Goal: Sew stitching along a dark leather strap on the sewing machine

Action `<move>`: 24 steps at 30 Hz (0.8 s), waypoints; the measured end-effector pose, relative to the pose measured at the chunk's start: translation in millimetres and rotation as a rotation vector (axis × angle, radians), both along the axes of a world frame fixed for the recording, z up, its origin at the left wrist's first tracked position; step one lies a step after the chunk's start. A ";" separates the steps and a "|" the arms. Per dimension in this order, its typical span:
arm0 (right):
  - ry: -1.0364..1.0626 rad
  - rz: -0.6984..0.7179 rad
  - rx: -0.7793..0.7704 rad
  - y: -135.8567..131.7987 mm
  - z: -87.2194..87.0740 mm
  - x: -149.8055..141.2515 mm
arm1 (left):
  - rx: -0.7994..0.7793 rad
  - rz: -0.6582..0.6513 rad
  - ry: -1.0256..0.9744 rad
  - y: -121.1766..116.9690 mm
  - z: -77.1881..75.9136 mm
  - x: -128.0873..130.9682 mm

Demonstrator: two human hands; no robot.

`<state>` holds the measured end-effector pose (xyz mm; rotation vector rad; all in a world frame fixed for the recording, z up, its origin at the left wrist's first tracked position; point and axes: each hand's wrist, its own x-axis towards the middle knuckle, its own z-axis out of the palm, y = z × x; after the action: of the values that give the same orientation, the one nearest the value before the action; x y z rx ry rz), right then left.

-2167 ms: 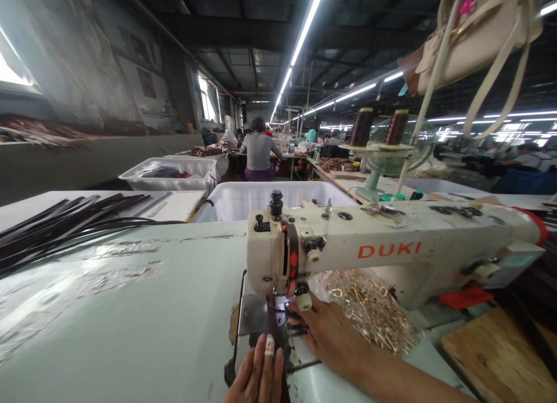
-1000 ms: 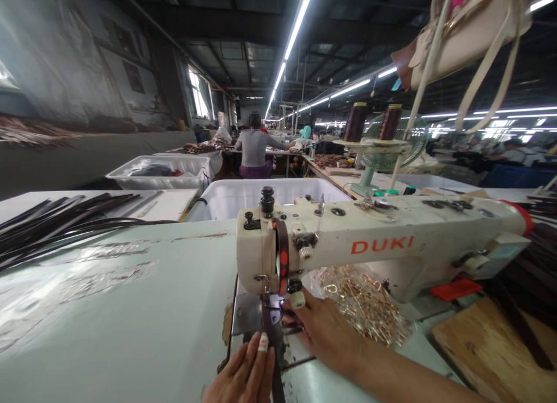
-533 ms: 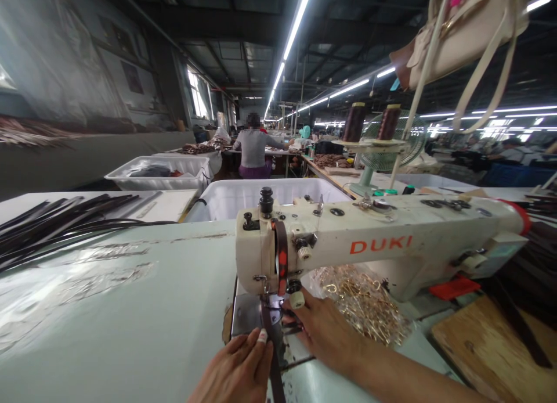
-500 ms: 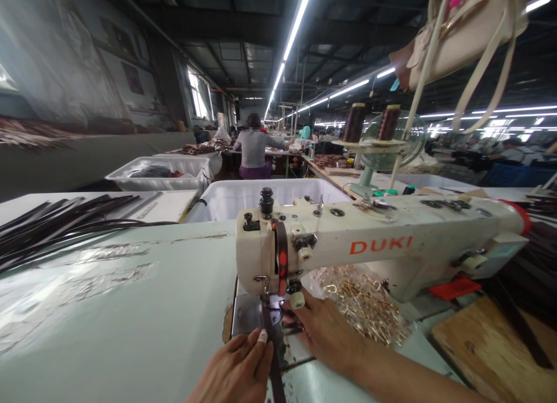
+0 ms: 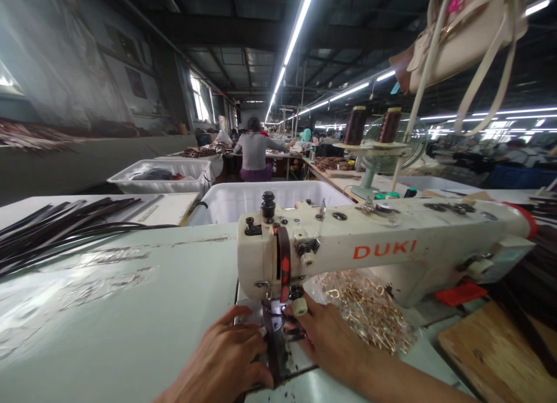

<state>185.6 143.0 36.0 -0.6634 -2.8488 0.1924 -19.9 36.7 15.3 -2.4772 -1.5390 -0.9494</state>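
Cream sewing machine (image 5: 391, 246) with orange-red lettering and a red patch by the black knob (image 5: 268, 204). Dark brown strap (image 5: 273, 351) under its head. Pale green counter (image 5: 108, 310). Black strips (image 5: 65, 223) left of machine. Gold hardware (image 5: 369, 313) beneath its arm. White bin (image 5: 235, 202) behind. Brown spools (image 5: 354, 125). Beige bag (image 5: 461, 37) above.

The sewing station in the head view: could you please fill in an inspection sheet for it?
Surface: pale green table, scuffed, with glossy patches.
Job's things: dark strap lying under the head of the white DUKI sewing machine.
Clutter: bag of gold metal fittings; bundle of dark straps; wooden board.
Grippers: left hand and right hand press on either side of the strap by the needle.
Cables: black cable by the white bin.
Surroundings: a person seated ahead, fan, two thread cones, a cream bag hanging overhead.
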 end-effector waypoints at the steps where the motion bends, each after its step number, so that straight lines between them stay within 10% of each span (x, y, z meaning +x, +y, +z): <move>1: -0.001 0.001 0.001 0.4 -0.6 0.1 | -0.009 -0.015 -0.009 1.8 0.9 -3.6; 24: 0.010 0.020 -0.016 1.6 -2.4 -0.2 | -0.226 -0.116 0.051 54.0 41.1 -52.8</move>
<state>185.4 144.6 33.7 -0.6357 -2.8481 0.2215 -72.7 90.6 56.4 -2.7477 -1.5829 -0.7571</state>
